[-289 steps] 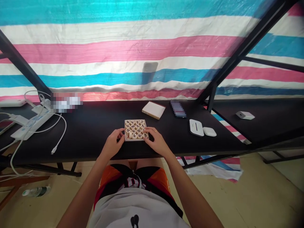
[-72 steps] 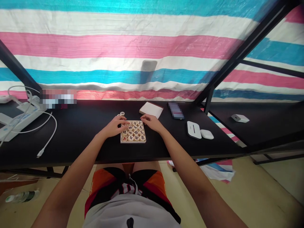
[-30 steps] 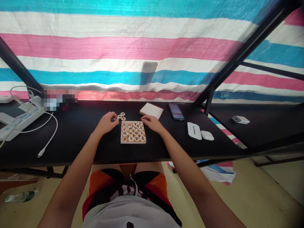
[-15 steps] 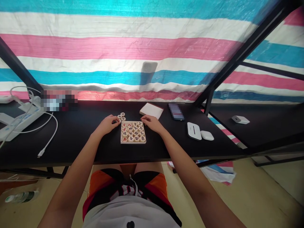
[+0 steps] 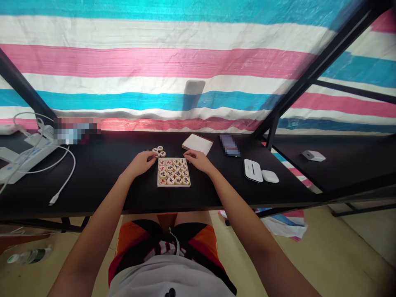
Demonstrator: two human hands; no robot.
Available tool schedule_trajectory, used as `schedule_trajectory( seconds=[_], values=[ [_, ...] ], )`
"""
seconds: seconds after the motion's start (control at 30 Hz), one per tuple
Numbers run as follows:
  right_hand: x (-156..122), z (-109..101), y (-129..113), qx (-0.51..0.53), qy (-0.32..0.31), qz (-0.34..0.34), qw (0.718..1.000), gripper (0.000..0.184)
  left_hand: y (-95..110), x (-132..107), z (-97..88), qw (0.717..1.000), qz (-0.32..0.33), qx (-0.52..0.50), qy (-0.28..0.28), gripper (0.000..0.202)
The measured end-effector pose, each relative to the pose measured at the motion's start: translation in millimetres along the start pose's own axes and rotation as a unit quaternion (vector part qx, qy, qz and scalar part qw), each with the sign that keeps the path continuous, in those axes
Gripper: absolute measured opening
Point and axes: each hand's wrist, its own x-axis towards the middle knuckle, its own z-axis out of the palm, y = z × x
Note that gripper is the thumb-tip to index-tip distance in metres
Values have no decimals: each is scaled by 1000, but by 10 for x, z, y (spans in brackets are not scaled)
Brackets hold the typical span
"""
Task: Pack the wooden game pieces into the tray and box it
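A shallow white box (image 5: 173, 185) lies on the black desk, holding rows of round Chinese chess pieces (image 5: 177, 173) with red or black characters. Beyond its far left corner is a small cluster of loose Chinese chess pieces (image 5: 160, 148). My left hand (image 5: 142, 161) is at this cluster, its fingers closed together on the nearest piece, which they partly cover. At the box's far right corner, my right hand (image 5: 198, 160) has bent fingers, with thumb and fingertips against the corner.
Behind the box lies a white box lid or pad (image 5: 197, 143). A phone (image 5: 229, 145), a white slotted device (image 5: 253, 170) and a white earbud case (image 5: 270, 176) stand to the right. A power strip (image 5: 27, 154) and a white cable (image 5: 63, 187) occupy the left.
My left hand has shifted slightly, and the loose pieces beside its fingertips sit a little differently, more of them showing. My right hand and the box are almost unmoved.
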Motion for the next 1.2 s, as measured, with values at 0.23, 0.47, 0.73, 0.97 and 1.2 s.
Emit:
schedule_trajectory(
  seconds=[0.23,0.47,0.73,0.97,1.2],
  values=[
    [-7,1,-31,10,0,5,1000,24,154,-45,-20,997,50,-61,-17,38],
    [-4,-4,-17,1,0,-1,1000,24,253,-69,13,993,71,-55,-75,42],
    [6,4,3,1,0,1,1000,23,247,-55,55,992,85,-57,-77,40],
    [17,8,37,4,3,0,1000,23,233,-62,82,989,91,-58,-105,42],
    [24,14,50,7,3,-2,1000,23,235,-44,98,989,70,-81,-99,43]
  ],
)
